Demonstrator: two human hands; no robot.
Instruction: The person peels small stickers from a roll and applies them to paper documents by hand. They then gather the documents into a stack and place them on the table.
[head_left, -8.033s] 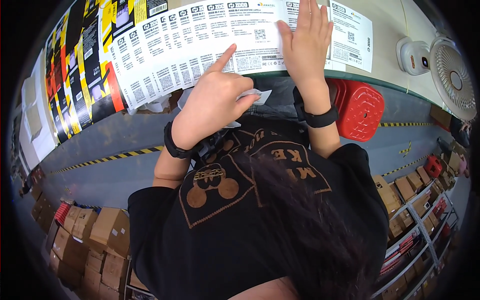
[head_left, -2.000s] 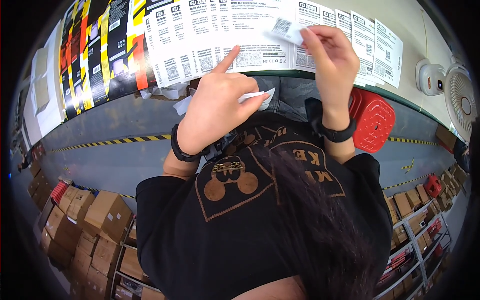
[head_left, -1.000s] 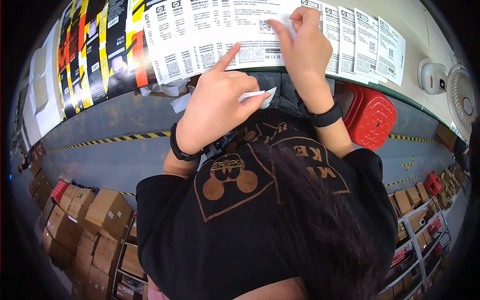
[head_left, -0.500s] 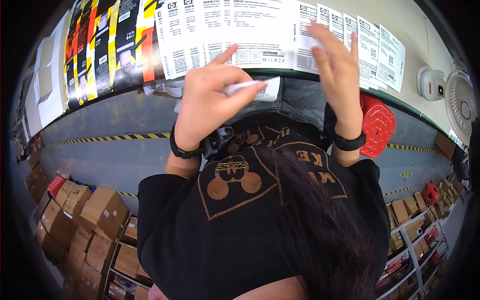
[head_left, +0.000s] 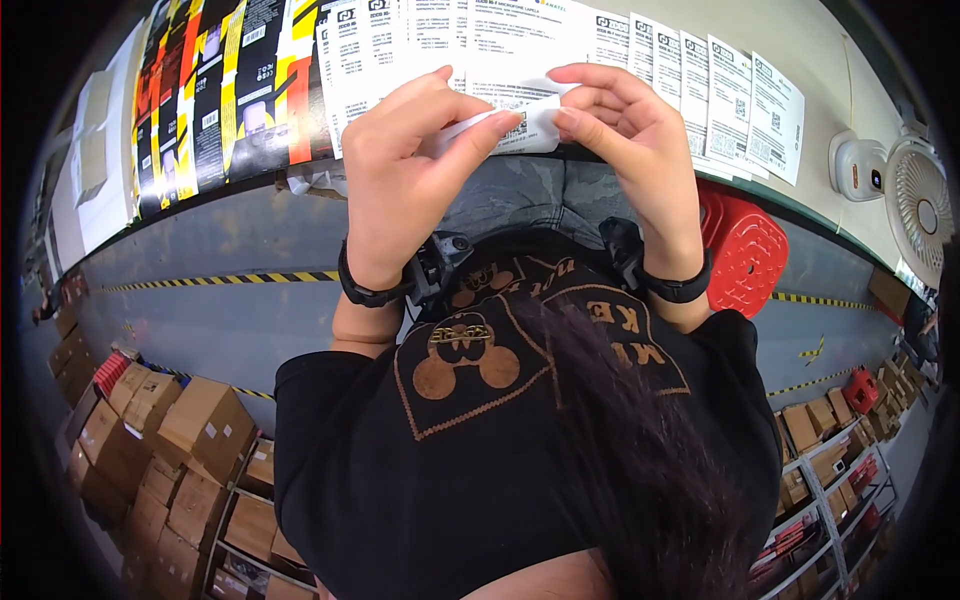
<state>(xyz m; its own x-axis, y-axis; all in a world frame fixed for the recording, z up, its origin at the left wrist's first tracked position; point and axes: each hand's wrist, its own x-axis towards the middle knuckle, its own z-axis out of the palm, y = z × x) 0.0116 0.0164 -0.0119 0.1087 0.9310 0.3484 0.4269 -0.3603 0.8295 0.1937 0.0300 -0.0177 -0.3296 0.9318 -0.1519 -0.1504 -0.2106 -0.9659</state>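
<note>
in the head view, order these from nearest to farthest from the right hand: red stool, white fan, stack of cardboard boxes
From the right hand:
1. Red stool, just below and to the right of that hand, by the wrist.
2. White fan, farther out at the right edge of the picture.
3. Stack of cardboard boxes, far off at the lower left, across the body.

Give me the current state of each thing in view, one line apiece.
left hand: raised, fingertips pinching the white label strip.
right hand: raised, pinching the same strip from the other side.
white label strip: held between both hands above the table.
printed white sheets: lying flat in an overlapping row.
red stool: standing unoccupied under the table edge.
</note>
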